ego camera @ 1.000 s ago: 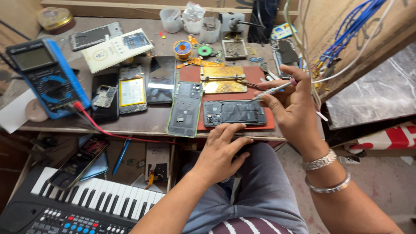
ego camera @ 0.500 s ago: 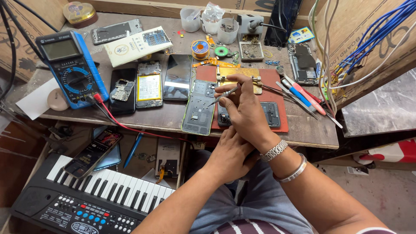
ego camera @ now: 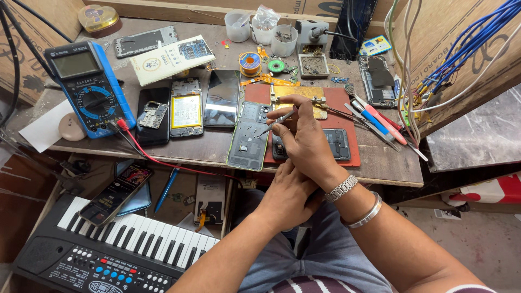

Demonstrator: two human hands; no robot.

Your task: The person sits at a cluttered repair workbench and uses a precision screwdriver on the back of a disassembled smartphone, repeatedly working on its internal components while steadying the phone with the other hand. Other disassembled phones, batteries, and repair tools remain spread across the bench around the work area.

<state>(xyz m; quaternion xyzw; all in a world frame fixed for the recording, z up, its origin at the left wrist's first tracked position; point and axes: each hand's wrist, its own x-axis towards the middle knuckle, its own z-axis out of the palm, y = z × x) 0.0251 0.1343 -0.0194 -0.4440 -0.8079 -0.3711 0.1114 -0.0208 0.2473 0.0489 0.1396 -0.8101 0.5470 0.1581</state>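
View: I look down from my own head at a cluttered wooden workbench (ego camera: 380, 163) and my two bare hands.

Right hand: my right hand (ego camera: 304, 138) is raised over the red mat (ego camera: 353, 157), fingers pinched together around a slim metal screwdriver (ego camera: 278, 120).

Screwdriver tip: it points down and left, at or just above the opened phone back (ego camera: 248, 137); I cannot tell if it touches.

Left hand: my left hand (ego camera: 286, 194) sits below the right wrist, at the bench's front edge, fingers loosely curled against my right hand and holding nothing that I can see.

Phone back, place: it lies flat, partly on the mat's left edge, partly on bare wood, green rim showing, inner face up.

Phone back, handling: I judge it light, thin, stiff yet easily cracked or scratched, so the rim edges are the safest place to grip, clear of the small parts inside.

Screwdriver, handling: light, rigid and smooth; a fingertip pinch near the middle of the shaft suits it.

Under my palm: a second dark phone frame (ego camera: 339, 144) lies on the mat, partly hidden.

Nearby left: a phone with a yellow battery (ego camera: 186, 111) and a blue multimeter (ego camera: 89, 89) with a red lead.

Nearby right: tweezers and pens (ego camera: 380, 122) just beside the mat.

Below the bench: a small electronic keyboard (ego camera: 125, 244).
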